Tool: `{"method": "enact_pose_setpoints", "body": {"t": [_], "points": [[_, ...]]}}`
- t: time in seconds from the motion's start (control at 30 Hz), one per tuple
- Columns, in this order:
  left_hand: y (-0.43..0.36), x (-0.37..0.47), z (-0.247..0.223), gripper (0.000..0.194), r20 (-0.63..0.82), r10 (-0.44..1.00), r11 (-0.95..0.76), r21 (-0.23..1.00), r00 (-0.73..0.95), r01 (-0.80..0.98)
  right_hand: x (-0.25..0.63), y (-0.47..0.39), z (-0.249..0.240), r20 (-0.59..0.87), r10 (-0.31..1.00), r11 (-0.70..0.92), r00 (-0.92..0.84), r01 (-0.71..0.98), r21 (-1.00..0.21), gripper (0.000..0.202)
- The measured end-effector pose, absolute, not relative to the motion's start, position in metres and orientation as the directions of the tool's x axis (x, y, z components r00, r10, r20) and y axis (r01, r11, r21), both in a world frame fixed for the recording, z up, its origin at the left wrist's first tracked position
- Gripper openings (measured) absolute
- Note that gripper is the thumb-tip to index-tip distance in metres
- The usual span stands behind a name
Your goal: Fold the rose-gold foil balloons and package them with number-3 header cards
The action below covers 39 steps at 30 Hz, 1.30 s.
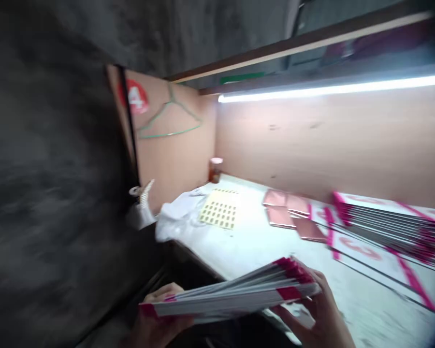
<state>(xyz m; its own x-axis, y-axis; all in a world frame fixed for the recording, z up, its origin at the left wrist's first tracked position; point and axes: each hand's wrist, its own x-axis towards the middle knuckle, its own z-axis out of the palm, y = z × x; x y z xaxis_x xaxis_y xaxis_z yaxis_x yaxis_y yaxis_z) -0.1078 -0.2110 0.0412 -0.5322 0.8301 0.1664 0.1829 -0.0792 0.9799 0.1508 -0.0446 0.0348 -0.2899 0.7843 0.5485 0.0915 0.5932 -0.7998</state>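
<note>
A stack of thin white cards with magenta edges (224, 304) spans the space between my two hands, in front of the table's near edge. My left hand (159, 326) grips the left end, fingers closed over and under it. The stack's right end sits in my right hand (324, 309), with the fingers curled round its back and underside. At that end the layers fan apart slightly. The picture is a little blurred, so I cannot tell whether the pieces are cards or flat sleeves.
The white table (253, 251) holds a yellow sticker sheet (219, 209), pink foil packets (281, 216), and more white-and-magenta stacks (384, 222) at the right. A white plastic bag (179, 215) lies at the left edge, and a lidded jar (215, 170) stands in the corner. A green hanger (170, 133) hangs on the side panel.
</note>
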Motion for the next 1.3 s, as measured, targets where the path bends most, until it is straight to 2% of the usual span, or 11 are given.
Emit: {"method": "enact_pose_setpoints", "body": {"t": [0.13,0.27,0.33,0.4,0.5,0.63,0.7,0.8,0.9,1.03,1.3], "points": [[-0.087,-0.081,0.062,0.029,0.221,0.962,-0.186,0.961,-0.159,0.207,0.204,-0.006,0.020,0.636,0.771,0.619,0.030,0.200,-0.759,0.061],[-0.004,-0.065,0.037,0.026,0.115,0.993,-0.111,0.980,-0.014,0.167,0.232,0.020,-0.021,0.565,0.820,0.530,0.091,0.255,-0.809,0.050],[0.017,-0.060,0.021,0.035,0.043,0.999,-0.040,0.989,-0.016,0.144,0.242,0.027,-0.043,0.446,0.890,0.413,0.100,0.241,-0.878,0.048],[0.026,-0.055,0.012,0.059,-0.005,1.000,0.007,0.992,-0.017,0.127,0.250,0.031,-0.063,0.360,0.921,0.319,0.147,0.245,-0.916,0.054],[0.024,-0.044,0.008,0.090,-0.043,0.993,0.054,0.993,-0.109,0.103,0.255,0.034,-0.080,0.332,0.926,0.287,0.179,0.239,-0.928,0.065],[0.011,-0.026,0.002,0.101,-0.024,0.954,0.041,0.998,-0.297,0.051,0.245,0.033,-0.075,0.223,0.974,0.224,0.029,-0.076,-0.972,0.077],[0.006,-0.019,-0.003,0.107,-0.013,0.930,0.023,0.999,-0.367,0.023,0.238,0.029,-0.068,0.236,0.968,0.245,0.088,-0.110,-0.963,0.078],[0.001,-0.014,-0.009,0.098,-0.003,0.907,0.006,1.000,-0.421,0.008,0.235,0.021,-0.063,0.520,0.776,0.457,0.357,0.249,-0.854,0.074],[-0.002,-0.015,-0.009,0.083,0.032,0.916,-0.016,0.999,-0.400,0.042,0.235,0.009,-0.061,0.636,0.680,0.418,0.364,0.521,-0.744,0.057],[-0.001,-0.018,-0.009,0.075,0.118,0.933,-0.083,0.990,-0.340,0.116,0.231,-0.004,-0.052,0.436,0.813,0.280,0.387,0.396,-0.874,0.037],[0.002,-0.021,-0.015,0.069,0.177,0.938,-0.156,0.984,-0.297,0.091,0.239,-0.004,-0.030,0.427,0.841,0.296,0.332,0.378,-0.877,0.028]]}}
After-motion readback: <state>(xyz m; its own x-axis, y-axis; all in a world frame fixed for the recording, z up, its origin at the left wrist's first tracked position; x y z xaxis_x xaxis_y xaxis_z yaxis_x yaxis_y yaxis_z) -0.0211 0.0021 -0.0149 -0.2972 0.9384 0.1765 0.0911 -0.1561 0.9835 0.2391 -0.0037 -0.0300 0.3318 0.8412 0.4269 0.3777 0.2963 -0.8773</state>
